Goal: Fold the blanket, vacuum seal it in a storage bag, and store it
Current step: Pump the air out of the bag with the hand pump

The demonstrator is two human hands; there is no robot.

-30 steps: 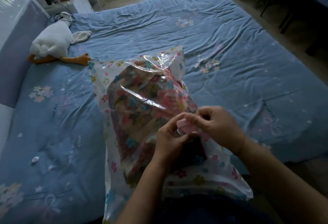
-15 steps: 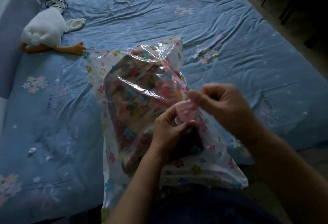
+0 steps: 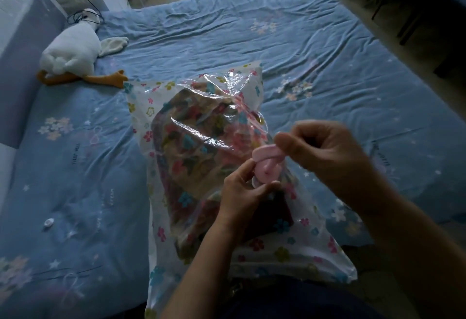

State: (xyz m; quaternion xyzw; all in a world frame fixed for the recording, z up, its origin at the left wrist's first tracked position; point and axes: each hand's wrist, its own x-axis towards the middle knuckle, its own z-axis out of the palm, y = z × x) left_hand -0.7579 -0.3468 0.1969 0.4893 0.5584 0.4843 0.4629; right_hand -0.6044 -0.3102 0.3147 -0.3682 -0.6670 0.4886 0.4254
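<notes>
The left hand (image 3: 248,192) pinches the pink valve (image 3: 267,173) between thumb and fingers. The right hand (image 3: 325,149), fingers curled, pinches the valve's cap (image 3: 266,153). Both bare forearms (image 3: 201,268) converge from below.

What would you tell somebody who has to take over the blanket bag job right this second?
Left hand: pinches the base of the pink valve on the storage bag.
Right hand: pinches the valve cap, which is flipped up above the valve.
Things: the folded blanket is inside the bag, which lies on the bed in front of the person.
Done: blanket folded and bagged. I cannot tell whether the bag's mouth is zipped.
Left: the plastic looks loose and puffy, so probably suck the air out through the valve, close the cap, then store the bag.
</notes>
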